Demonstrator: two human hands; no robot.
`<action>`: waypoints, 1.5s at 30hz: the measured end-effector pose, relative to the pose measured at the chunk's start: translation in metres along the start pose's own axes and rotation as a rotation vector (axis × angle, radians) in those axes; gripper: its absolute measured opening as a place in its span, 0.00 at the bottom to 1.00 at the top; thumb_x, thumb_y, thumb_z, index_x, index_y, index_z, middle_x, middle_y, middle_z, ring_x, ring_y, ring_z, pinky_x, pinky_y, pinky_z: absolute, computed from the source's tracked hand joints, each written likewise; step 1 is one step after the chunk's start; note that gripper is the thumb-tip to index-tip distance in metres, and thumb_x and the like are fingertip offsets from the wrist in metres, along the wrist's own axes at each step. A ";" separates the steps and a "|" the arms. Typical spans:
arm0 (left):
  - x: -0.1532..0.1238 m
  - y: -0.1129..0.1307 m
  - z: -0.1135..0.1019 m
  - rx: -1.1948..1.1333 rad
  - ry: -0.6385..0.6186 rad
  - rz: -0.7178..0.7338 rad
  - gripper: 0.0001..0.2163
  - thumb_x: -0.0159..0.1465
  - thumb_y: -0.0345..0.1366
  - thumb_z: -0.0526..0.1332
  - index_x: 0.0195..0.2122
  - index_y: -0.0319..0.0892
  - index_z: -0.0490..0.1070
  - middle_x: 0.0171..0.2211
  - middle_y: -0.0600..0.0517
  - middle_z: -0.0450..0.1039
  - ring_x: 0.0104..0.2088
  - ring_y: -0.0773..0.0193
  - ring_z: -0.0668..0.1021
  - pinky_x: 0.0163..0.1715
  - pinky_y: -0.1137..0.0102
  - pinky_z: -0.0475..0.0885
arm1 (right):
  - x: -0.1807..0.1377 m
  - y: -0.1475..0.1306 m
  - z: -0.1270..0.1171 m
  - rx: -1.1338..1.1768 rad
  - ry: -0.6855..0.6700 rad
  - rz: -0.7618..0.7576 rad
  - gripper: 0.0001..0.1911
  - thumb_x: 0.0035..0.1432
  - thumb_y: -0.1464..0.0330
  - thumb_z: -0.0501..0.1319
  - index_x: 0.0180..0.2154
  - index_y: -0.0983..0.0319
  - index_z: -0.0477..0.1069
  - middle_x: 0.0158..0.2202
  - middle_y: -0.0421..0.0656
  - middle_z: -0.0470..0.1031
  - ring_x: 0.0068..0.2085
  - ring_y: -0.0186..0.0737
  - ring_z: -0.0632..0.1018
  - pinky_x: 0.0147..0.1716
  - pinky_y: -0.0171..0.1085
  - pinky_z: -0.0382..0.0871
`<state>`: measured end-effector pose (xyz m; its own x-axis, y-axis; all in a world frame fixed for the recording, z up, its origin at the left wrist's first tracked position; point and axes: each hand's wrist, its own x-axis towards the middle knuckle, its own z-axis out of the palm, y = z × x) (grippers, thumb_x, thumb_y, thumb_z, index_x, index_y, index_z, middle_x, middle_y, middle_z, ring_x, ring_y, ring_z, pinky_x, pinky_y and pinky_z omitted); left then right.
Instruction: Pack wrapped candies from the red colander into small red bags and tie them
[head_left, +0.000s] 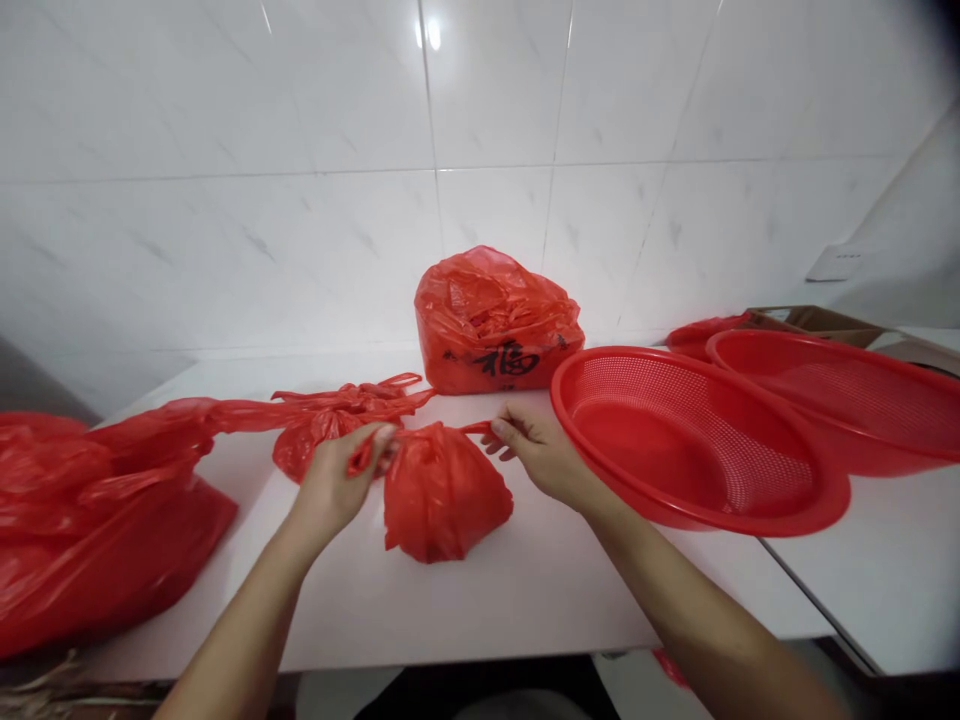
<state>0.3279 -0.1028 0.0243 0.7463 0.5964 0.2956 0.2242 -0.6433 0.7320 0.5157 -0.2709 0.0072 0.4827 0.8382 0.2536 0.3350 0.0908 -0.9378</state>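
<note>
A filled red plastic bag (pixel 448 500) rests on the white table in front of me, its top gathered and its handles stretched out to both sides. My left hand (pixel 346 468) is closed around the left handle. On the other side, my right hand (pixel 529 445) pinches the right handle between thumb and fingers. What the bag contains is hidden by the plastic. Just behind my left hand lies another filled red bag (pixel 300 447) with its handles loose on top.
A larger red bag with black lettering (pixel 499 340) stands against the tiled wall. Two red perforated baskets (pixel 825 500), (pixel 892 455) sit at the right, with a cardboard box (pixel 817 322) behind. A big red bag (pixel 112 540) fills the table's left end.
</note>
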 end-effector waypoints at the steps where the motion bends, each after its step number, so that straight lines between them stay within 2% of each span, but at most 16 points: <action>1: -0.007 -0.014 -0.002 -0.038 0.063 -0.076 0.18 0.65 0.50 0.52 0.31 0.42 0.71 0.28 0.51 0.75 0.29 0.60 0.75 0.33 0.69 0.72 | -0.001 0.009 -0.004 -0.020 0.014 0.035 0.12 0.63 0.61 0.53 0.31 0.61 0.62 0.32 0.40 0.72 0.35 0.36 0.75 0.34 0.36 0.69; 3: -0.022 -0.038 -0.001 -0.123 0.125 -0.170 0.19 0.64 0.53 0.53 0.31 0.41 0.71 0.29 0.49 0.76 0.30 0.59 0.76 0.33 0.68 0.73 | 0.000 0.028 -0.009 -0.066 0.046 0.079 0.12 0.63 0.62 0.53 0.30 0.61 0.62 0.31 0.41 0.73 0.34 0.36 0.76 0.32 0.36 0.69; 5: -0.032 -0.048 0.005 -0.187 0.165 -0.196 0.20 0.63 0.54 0.53 0.31 0.41 0.70 0.30 0.48 0.76 0.33 0.57 0.77 0.38 0.66 0.73 | 0.003 0.041 -0.011 -0.100 0.094 0.084 0.11 0.62 0.61 0.53 0.30 0.61 0.61 0.30 0.41 0.73 0.33 0.37 0.75 0.32 0.35 0.69; 8: -0.034 -0.041 0.023 -0.199 0.278 -0.181 0.19 0.65 0.53 0.51 0.34 0.41 0.70 0.36 0.47 0.76 0.39 0.58 0.77 0.47 0.65 0.70 | 0.014 0.047 -0.001 -0.112 0.218 0.064 0.12 0.63 0.59 0.51 0.32 0.60 0.61 0.32 0.41 0.73 0.35 0.37 0.76 0.32 0.35 0.68; 10: -0.025 -0.032 0.037 -0.144 0.331 -0.100 0.18 0.68 0.50 0.48 0.39 0.42 0.68 0.42 0.47 0.74 0.43 0.59 0.76 0.48 0.66 0.69 | 0.022 0.043 0.013 -0.158 0.279 0.052 0.13 0.65 0.58 0.47 0.34 0.59 0.61 0.34 0.41 0.74 0.36 0.37 0.76 0.34 0.35 0.67; 13: -0.004 -0.026 0.058 -0.031 0.341 0.032 0.17 0.70 0.47 0.43 0.41 0.43 0.66 0.46 0.46 0.71 0.47 0.60 0.74 0.49 0.67 0.68 | 0.031 0.038 0.040 -0.431 0.261 0.054 0.14 0.68 0.59 0.42 0.40 0.57 0.62 0.39 0.40 0.75 0.37 0.37 0.75 0.36 0.35 0.63; 16: 0.012 -0.031 0.071 0.054 0.283 0.043 0.16 0.70 0.46 0.43 0.36 0.43 0.65 0.39 0.48 0.72 0.42 0.60 0.74 0.45 0.68 0.68 | 0.038 0.038 0.059 -0.716 0.181 0.089 0.16 0.69 0.59 0.40 0.45 0.55 0.63 0.39 0.41 0.76 0.36 0.40 0.75 0.34 0.36 0.60; 18: 0.018 -0.038 0.072 0.102 0.214 0.033 0.17 0.70 0.46 0.43 0.35 0.44 0.65 0.34 0.50 0.72 0.36 0.61 0.75 0.40 0.70 0.68 | 0.043 0.042 0.061 -0.781 0.141 0.113 0.16 0.69 0.59 0.40 0.46 0.55 0.63 0.35 0.42 0.76 0.34 0.42 0.75 0.33 0.36 0.58; 21: 0.025 -0.050 0.064 0.181 0.133 -0.001 0.17 0.70 0.48 0.41 0.37 0.46 0.65 0.32 0.52 0.74 0.33 0.61 0.77 0.36 0.71 0.68 | 0.051 0.053 0.045 -0.825 0.120 0.150 0.16 0.69 0.60 0.42 0.46 0.56 0.65 0.35 0.44 0.77 0.35 0.43 0.76 0.32 0.36 0.57; 24: 0.034 -0.064 0.056 0.300 0.060 -0.075 0.19 0.69 0.49 0.43 0.38 0.46 0.68 0.30 0.49 0.76 0.33 0.56 0.78 0.33 0.68 0.67 | 0.060 0.066 0.023 -0.865 0.125 0.204 0.15 0.69 0.62 0.43 0.45 0.57 0.66 0.37 0.44 0.77 0.38 0.42 0.76 0.32 0.35 0.57; 28: 0.052 -0.075 0.063 0.467 -0.031 -0.167 0.21 0.69 0.47 0.42 0.44 0.45 0.71 0.35 0.42 0.79 0.38 0.47 0.80 0.34 0.63 0.68 | 0.069 0.087 0.012 -0.929 0.128 0.268 0.16 0.68 0.62 0.44 0.45 0.57 0.67 0.37 0.44 0.78 0.37 0.43 0.77 0.31 0.35 0.57; 33: 0.071 -0.079 0.082 0.603 -0.129 -0.225 0.20 0.68 0.46 0.43 0.48 0.45 0.71 0.38 0.38 0.78 0.40 0.45 0.80 0.35 0.60 0.69 | 0.075 0.109 0.018 -1.007 0.130 0.318 0.17 0.69 0.62 0.43 0.47 0.58 0.67 0.33 0.47 0.78 0.35 0.46 0.78 0.32 0.37 0.59; 39: 0.071 -0.086 0.092 0.636 -0.150 -0.234 0.19 0.69 0.42 0.42 0.51 0.45 0.68 0.38 0.38 0.78 0.39 0.46 0.80 0.38 0.58 0.69 | 0.076 0.121 0.019 -0.980 0.164 0.323 0.16 0.68 0.61 0.45 0.47 0.58 0.67 0.31 0.47 0.76 0.34 0.45 0.77 0.34 0.38 0.60; 42: 0.068 -0.089 0.093 0.604 -0.130 -0.217 0.19 0.69 0.43 0.41 0.48 0.44 0.68 0.39 0.38 0.78 0.38 0.45 0.80 0.37 0.58 0.69 | 0.073 0.123 0.016 -0.894 0.217 0.308 0.15 0.67 0.60 0.45 0.44 0.58 0.66 0.28 0.45 0.74 0.31 0.44 0.75 0.33 0.37 0.60; 45: 0.064 -0.085 0.088 0.535 -0.106 -0.197 0.18 0.69 0.44 0.41 0.44 0.44 0.68 0.38 0.39 0.78 0.37 0.46 0.80 0.35 0.60 0.69 | 0.068 0.123 0.013 -0.745 0.299 0.266 0.16 0.67 0.58 0.42 0.39 0.58 0.64 0.28 0.42 0.71 0.30 0.42 0.73 0.31 0.36 0.60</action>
<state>0.4114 -0.0521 -0.0729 0.7107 0.6961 0.1017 0.6306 -0.6944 0.3465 0.5792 -0.1956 -0.0936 0.7794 0.5947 0.1971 0.5755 -0.5552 -0.6004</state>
